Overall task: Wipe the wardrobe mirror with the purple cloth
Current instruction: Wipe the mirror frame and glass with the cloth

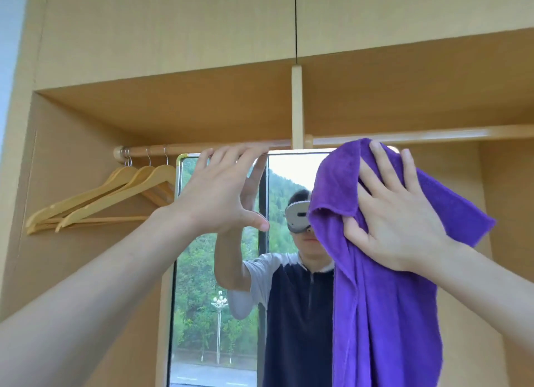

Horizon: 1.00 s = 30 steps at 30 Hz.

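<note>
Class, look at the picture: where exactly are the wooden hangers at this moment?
In the head view, the wooden hangers hang at the left on the clothes rail, left of the mirror.

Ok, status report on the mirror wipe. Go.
Left hand open, fingers hooked over mirror top edge. Right hand flat, pressing purple cloth near mirror's top right. Wooden hangers on rail to the left, clear.
</note>
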Each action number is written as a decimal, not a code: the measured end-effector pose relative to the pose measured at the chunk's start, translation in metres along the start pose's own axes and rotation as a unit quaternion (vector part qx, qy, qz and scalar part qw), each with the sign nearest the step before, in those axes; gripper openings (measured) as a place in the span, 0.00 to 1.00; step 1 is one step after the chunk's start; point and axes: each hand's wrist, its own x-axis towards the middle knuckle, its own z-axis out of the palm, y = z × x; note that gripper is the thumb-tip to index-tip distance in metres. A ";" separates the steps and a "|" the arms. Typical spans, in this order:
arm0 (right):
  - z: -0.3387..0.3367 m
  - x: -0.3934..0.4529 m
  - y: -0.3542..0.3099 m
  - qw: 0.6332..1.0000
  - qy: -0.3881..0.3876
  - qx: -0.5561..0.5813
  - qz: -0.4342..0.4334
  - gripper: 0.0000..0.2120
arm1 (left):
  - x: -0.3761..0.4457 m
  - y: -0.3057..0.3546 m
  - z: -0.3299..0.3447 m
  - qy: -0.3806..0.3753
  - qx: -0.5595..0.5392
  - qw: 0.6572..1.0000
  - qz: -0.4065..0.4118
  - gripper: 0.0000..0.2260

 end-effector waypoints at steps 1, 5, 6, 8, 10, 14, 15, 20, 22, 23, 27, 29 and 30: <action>0.001 0.004 -0.007 1.000 0.007 -0.002 0.001 0.33 | 0.000 0.001 0.000 -0.001 0.001 1.000 0.001 0.59; 0.004 0.030 -0.036 0.999 0.029 0.016 -0.026 0.35 | 0.001 0.002 0.001 0.002 -0.001 1.000 0.002 0.59; 0.004 0.036 -0.043 0.998 0.035 0.019 -0.040 0.36 | 0.002 0.001 0.001 0.002 -0.006 1.000 0.004 0.58; 0.006 0.046 -0.056 0.996 0.047 0.026 -0.071 0.35 | 0.001 0.000 0.001 0.005 -0.026 1.000 0.009 0.58; 0.011 0.053 -0.067 0.991 0.074 0.056 -0.100 0.33 | 0.000 0.000 0.002 0.014 -0.041 0.999 0.012 0.56; 0.025 0.047 -0.065 0.966 0.130 0.137 -0.177 0.31 | 0.000 -0.006 0.003 0.024 -0.024 0.999 0.019 0.48; 0.026 0.043 -0.058 0.964 0.122 0.130 -0.198 0.31 | 0.000 -0.008 0.002 0.024 -0.020 0.999 0.025 0.48; 0.019 0.035 -0.037 0.972 0.110 0.107 -0.177 0.31 | -0.006 -0.033 -0.008 0.009 -0.026 0.999 0.017 0.55; 0.019 0.040 -0.040 0.974 0.115 0.112 -0.159 0.30 | -0.014 -0.054 -0.011 0.011 -0.005 1.000 -0.014 0.57; 0.019 0.044 -0.042 0.975 0.118 0.113 -0.151 0.31 | -0.019 -0.065 -0.012 0.003 -0.004 1.000 -0.030 0.57; 0.019 0.068 -0.067 0.971 0.135 0.126 -0.151 0.32 | -0.025 -0.083 -0.015 -0.033 -0.064 0.996 -0.045 0.55; 0.021 0.084 -0.090 0.966 0.143 0.141 -0.165 0.33 | -0.022 -0.082 -0.013 -0.032 -0.058 0.997 -0.033 0.53; 0.022 0.091 -0.103 0.963 0.147 0.152 -0.169 0.33 | -0.021 -0.082 -0.011 -0.028 -0.071 0.997 -0.026 0.51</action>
